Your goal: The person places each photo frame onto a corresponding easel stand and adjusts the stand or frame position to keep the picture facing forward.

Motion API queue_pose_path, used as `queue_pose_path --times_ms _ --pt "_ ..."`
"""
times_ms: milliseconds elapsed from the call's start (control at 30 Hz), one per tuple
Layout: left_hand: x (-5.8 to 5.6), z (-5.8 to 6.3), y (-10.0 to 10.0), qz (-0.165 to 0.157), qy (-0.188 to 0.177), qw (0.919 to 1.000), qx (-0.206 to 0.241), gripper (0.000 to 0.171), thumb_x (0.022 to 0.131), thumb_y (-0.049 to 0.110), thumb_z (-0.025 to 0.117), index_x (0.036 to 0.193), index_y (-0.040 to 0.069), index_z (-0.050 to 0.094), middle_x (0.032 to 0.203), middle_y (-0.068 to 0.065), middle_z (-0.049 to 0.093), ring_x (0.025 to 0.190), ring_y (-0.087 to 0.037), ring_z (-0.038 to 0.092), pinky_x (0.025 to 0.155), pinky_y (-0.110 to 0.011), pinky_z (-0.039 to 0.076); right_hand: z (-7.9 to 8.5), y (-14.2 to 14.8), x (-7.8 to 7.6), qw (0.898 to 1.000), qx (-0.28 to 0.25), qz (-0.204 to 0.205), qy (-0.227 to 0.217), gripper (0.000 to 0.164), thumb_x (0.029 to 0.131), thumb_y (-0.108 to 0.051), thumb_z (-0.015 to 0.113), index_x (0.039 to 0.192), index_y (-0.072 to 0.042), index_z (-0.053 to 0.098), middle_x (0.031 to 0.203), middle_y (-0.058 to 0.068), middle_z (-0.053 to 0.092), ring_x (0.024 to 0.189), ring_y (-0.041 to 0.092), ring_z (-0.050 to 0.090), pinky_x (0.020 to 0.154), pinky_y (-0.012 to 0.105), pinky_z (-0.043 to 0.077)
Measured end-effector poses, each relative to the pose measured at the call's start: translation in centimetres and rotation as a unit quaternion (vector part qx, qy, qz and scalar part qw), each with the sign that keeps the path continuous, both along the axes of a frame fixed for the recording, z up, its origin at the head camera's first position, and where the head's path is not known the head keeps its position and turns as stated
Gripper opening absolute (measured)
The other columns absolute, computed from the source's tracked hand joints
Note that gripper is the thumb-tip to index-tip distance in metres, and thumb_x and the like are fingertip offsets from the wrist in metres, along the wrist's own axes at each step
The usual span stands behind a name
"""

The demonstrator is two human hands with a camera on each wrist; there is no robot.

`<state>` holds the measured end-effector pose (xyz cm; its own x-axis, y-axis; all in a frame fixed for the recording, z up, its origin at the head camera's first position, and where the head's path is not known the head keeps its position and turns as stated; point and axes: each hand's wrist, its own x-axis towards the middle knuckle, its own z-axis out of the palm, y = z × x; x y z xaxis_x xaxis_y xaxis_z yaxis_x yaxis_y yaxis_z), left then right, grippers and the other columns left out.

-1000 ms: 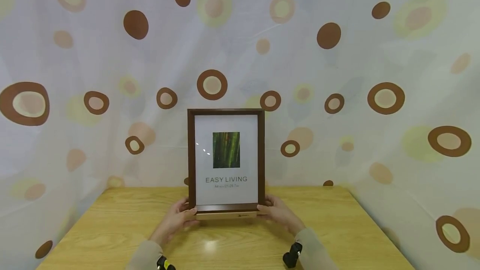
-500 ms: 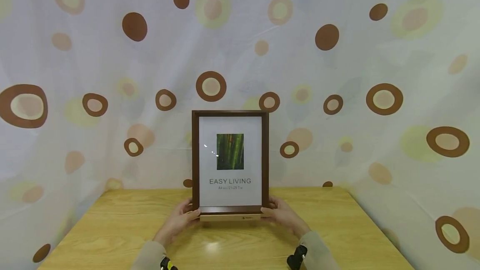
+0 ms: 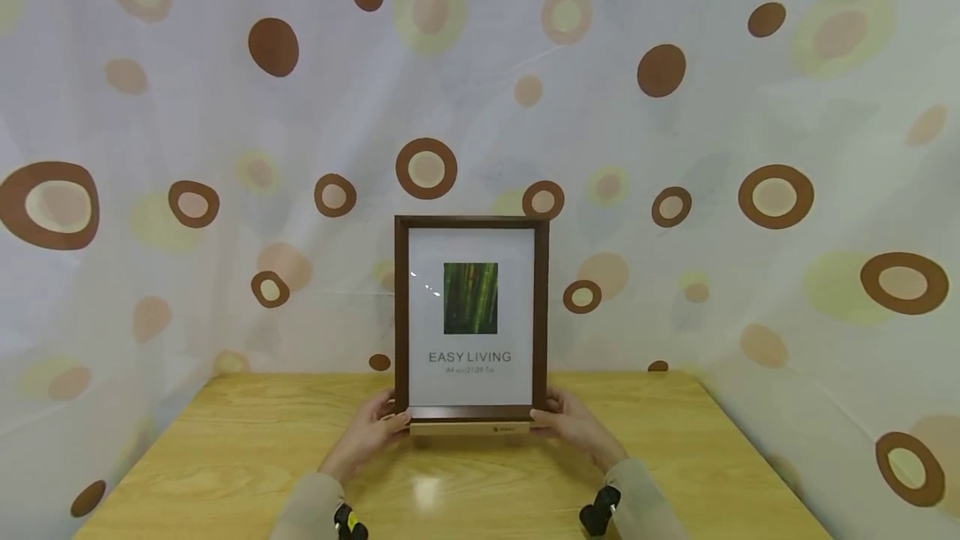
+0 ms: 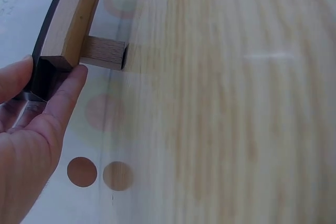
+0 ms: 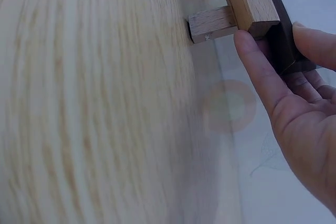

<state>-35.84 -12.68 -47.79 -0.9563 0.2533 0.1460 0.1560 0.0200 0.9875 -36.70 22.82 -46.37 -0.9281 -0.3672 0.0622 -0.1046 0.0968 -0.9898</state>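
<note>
An upright picture frame [image 3: 541, 323] with a dark brown border stands in the middle of the head view, facing me. Its white sheet [image 3: 471, 390] reads "EASY LIVING" below a small green bamboo picture [image 3: 471, 298]. Under it runs a pale wooden stand [image 3: 465, 429], whose foot [image 4: 105, 52] shows in the left wrist view. My left hand [image 3: 367, 436] grips the frame's lower left corner, thumb in front. The lower right corner is held by my right hand [image 3: 577, 427]. In the right wrist view, that index fingertip [image 5: 243, 39] meets the stand's end; other fingers are partly hidden behind the frame.
The yellow wood-grain table [image 3: 247, 457] spreads out around the frame. Behind it and at both sides hangs a pale curtain [image 3: 480, 123] with brown rings and dots. Black wrist devices [image 3: 600, 512] sit at both sleeves.
Both hands have shifted the frame and its stand a little to the right, keeping it upright. The grip at the lower corners looks the same, and the head view has wobbled slightly.
</note>
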Motion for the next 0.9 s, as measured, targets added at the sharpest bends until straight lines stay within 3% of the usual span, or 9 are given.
queue_pose_path --times_ms 267,467,700,900 --pt "-0.1 -0.2 0.2 0.025 -0.011 0.9995 -0.016 0.061 0.098 0.005 0.057 0.149 -0.008 0.027 0.145 -0.037 0.037 0.125 -0.045 0.051 0.098 -0.046 0.053 -0.6 -0.1 -0.2 1.000 0.002 -0.016 -0.006 0.060 0.099 -0.011 0.058 0.145 0.012 0.028 0.140 0.034 0.042 0.122 0.039 0.055 0.094 0.043 0.056" --pt "-0.5 -0.1 0.2 0.019 -0.011 0.9997 -0.015 0.061 0.098 0.008 0.057 0.150 -0.005 0.027 0.146 -0.034 0.038 0.127 -0.043 0.050 0.099 -0.045 0.053 -0.6 -0.1 -0.4 0.999 0.011 -0.030 -0.003 0.058 0.099 -0.010 0.057 0.144 0.013 0.028 0.140 0.036 0.041 0.121 0.043 0.055 0.094 0.044 0.056" --pt "-0.8 -0.1 0.5 0.021 -0.016 0.9996 -0.011 0.066 0.098 0.008 0.058 0.151 -0.007 0.021 0.148 -0.035 0.035 0.128 -0.044 0.048 0.100 -0.047 0.051 -0.6 0.0 -0.8 0.999 0.003 -0.034 0.015 0.052 0.099 -0.007 0.056 0.141 0.012 0.033 0.136 0.033 0.047 0.119 0.036 0.057 0.094 0.044 0.056" --pt "-1.0 0.4 0.9 0.017 -0.014 0.9998 0.002 0.058 0.099 0.003 0.055 0.149 -0.006 0.029 0.141 -0.032 0.044 0.123 -0.037 0.053 0.100 -0.046 0.051 -0.7 0.1 -1.0 0.999 -0.006 -0.037 0.027 0.052 0.099 -0.008 0.057 0.141 0.011 0.035 0.136 0.032 0.047 0.118 0.031 0.057 0.094 0.043 0.056"
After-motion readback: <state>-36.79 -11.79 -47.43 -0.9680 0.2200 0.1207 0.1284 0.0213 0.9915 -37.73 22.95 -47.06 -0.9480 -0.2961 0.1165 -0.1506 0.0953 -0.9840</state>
